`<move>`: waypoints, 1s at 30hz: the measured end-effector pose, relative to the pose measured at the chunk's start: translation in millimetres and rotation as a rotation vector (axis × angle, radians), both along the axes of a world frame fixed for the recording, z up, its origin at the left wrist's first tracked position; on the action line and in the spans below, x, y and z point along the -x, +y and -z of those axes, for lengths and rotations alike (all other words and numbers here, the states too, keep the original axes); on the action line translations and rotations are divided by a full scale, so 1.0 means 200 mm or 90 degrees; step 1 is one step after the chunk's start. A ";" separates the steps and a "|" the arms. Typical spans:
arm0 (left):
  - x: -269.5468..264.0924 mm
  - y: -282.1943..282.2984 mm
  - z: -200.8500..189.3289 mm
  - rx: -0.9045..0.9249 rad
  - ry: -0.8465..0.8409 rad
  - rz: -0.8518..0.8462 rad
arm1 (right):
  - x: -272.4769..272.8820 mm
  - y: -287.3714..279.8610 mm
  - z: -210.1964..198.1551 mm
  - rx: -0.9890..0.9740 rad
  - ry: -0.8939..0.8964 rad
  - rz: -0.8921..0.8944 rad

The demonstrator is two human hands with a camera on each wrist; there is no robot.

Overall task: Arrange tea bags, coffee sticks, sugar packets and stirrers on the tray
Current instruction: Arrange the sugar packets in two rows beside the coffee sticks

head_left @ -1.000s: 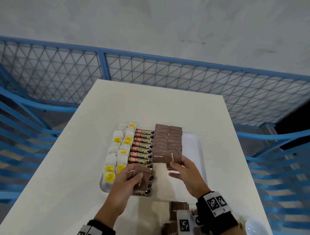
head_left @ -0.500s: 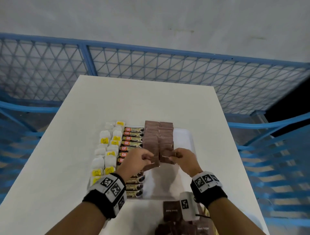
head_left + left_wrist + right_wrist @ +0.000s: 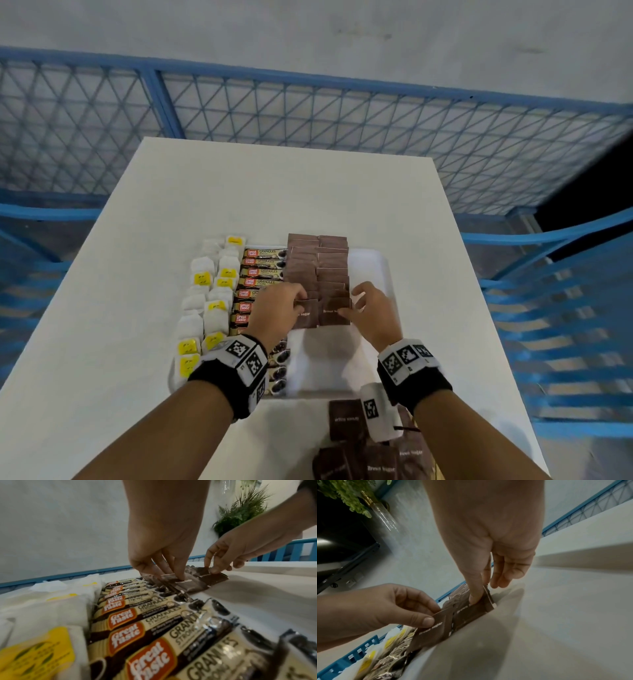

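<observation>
brown sugar packets (image 3: 318, 270), white tray (image 3: 368, 270)

Part of the coffee sticks (image 3: 260, 274) is covered by the left hand (image 3: 277, 310). The loose brown sugar packets (image 3: 376, 459) near the right wrist are cut off by the head view's lower edge.

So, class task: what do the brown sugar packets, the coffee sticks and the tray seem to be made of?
Brown sugar packets: matte paper, probably; dull surface with pale cut edges.
Coffee sticks: glossy plastic or foil film, judging by the crinkles and bright glints.
Tray: smooth white plastic, likely; soft sheen and a rounded rim, though the exact material stays open.
</observation>
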State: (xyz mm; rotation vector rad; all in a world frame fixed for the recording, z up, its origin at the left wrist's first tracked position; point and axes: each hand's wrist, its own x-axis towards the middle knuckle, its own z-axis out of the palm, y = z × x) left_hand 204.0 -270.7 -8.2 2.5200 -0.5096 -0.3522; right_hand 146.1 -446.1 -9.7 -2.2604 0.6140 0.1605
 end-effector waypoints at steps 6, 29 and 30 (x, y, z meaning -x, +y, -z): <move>0.04 0.02 -0.02 0.037 -0.110 0.011 | 0.07 -0.03 -0.10 0.050 -0.075 -0.027; 0.80 -0.08 -0.05 -0.180 -0.035 0.377 | 0.81 -0.01 -0.11 0.300 0.219 -0.301; 0.80 -0.08 -0.05 -0.187 -0.043 0.378 | 0.81 0.00 -0.12 0.296 0.210 -0.300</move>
